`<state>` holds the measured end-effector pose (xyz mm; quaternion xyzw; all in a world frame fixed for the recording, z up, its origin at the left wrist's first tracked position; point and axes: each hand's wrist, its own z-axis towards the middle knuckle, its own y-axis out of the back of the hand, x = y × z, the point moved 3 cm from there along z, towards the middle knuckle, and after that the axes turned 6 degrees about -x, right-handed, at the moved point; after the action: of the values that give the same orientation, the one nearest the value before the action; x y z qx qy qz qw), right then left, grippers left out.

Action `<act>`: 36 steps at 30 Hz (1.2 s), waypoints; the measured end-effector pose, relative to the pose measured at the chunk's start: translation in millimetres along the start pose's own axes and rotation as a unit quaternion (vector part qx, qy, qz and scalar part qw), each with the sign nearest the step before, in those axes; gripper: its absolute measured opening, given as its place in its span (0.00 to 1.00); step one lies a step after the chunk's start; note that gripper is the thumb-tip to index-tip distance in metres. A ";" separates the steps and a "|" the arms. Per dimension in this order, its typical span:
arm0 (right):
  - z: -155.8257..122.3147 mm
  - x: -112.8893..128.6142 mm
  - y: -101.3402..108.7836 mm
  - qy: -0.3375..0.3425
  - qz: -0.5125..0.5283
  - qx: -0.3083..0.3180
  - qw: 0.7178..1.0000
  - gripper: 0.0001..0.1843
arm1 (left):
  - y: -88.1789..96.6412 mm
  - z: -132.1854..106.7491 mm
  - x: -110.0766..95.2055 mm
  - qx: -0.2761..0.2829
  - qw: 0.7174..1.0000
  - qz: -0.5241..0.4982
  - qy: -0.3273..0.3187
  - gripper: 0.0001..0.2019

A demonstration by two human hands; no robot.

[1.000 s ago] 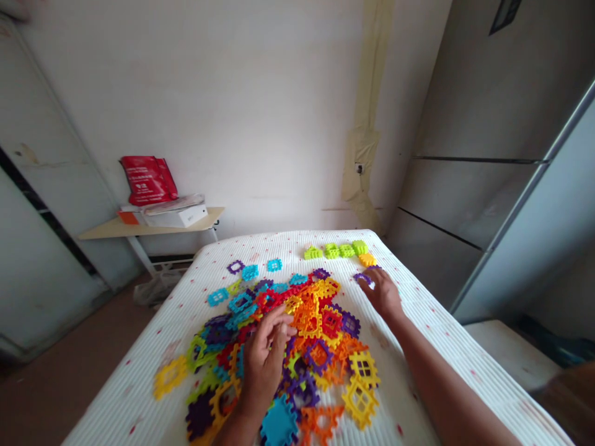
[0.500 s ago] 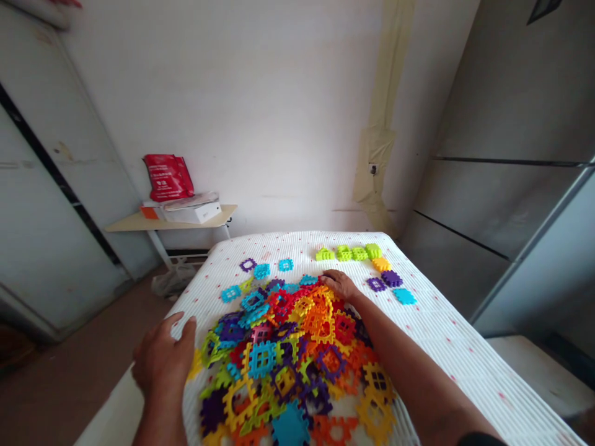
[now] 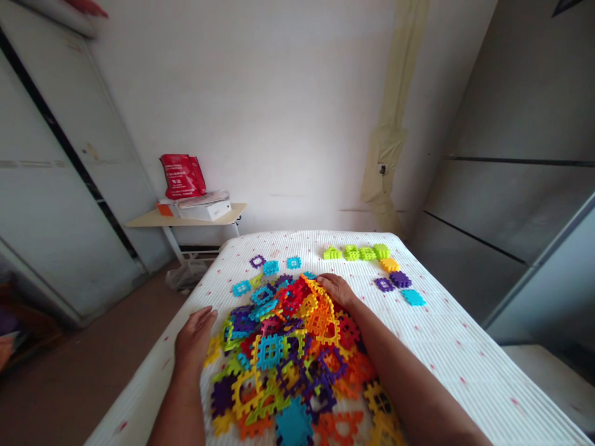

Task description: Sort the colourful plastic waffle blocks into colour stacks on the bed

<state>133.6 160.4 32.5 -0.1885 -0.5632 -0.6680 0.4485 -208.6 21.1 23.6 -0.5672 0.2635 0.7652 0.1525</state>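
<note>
A heap of colourful plastic interlocking tiles [image 3: 288, 347] lies on a white ribbed table [image 3: 446, 347]. My left hand [image 3: 195, 337] rests flat on the table against the heap's left edge, fingers stretched out, beside a yellow tile. My right hand [image 3: 338, 290] lies on the heap's far right side, fingers curved over orange and yellow tiles, holding none that I can see. A row of lime green tiles [image 3: 357, 253] stands at the far edge, with an orange tile [image 3: 389, 265], purple tiles [image 3: 393, 282] and a blue tile [image 3: 413, 298] to its right.
Loose purple and blue tiles [image 3: 269, 266] lie beyond the heap. A small side table [image 3: 186, 218] by the wall carries a red bag [image 3: 182, 175] and a white box. Grey cabinet panels stand on the right, a grey door on the left.
My left hand moved in from off the table's left edge to the heap's side. My right hand stayed at the heap's far right. The view shifted slightly left.
</note>
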 end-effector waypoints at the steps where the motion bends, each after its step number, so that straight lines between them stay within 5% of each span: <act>1: -0.2 1.1 -1.3 -0.001 0.000 -0.003 1.000 0.24 | -2.5 -1.7 -1.3 0.009 1.000 -0.006 0.012 0.15; 9: 2.5 7.3 -11.4 -0.027 -0.031 -0.023 0.999 0.24 | -21.4 -6.7 2.0 0.070 0.998 -0.003 0.009 0.18; 18: 16.0 20.6 -32.8 -0.034 -0.036 -0.010 0.999 0.23 | -20.2 -5.3 14.5 0.038 0.998 -0.042 0.018 0.18; 24: 16.4 14.8 -3.8 -0.029 0.007 -0.035 0.999 0.27 | -15.0 1.7 23.1 0.032 0.991 -0.122 0.047 0.18; 28: -17.1 5.6 29.3 -0.009 0.042 -0.042 0.998 0.29 | -15.2 5.6 29.5 0.035 0.987 -0.143 0.067 0.18; 32: -79.7 -3.2 55.5 0.001 0.036 -0.035 0.999 0.27 | -16.6 3.4 29.8 0.027 0.983 -0.164 0.074 0.17; 36: -145.0 8.1 75.7 0.119 -0.014 0.010 0.993 0.34 | -17.4 -0.2 27.7 0.016 0.981 -0.176 0.080 0.16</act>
<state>227.5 26.4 40.1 -0.0951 -0.5155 -0.6862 0.5044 -207.7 33.3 -6.7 -0.6617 0.1826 0.6743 0.2723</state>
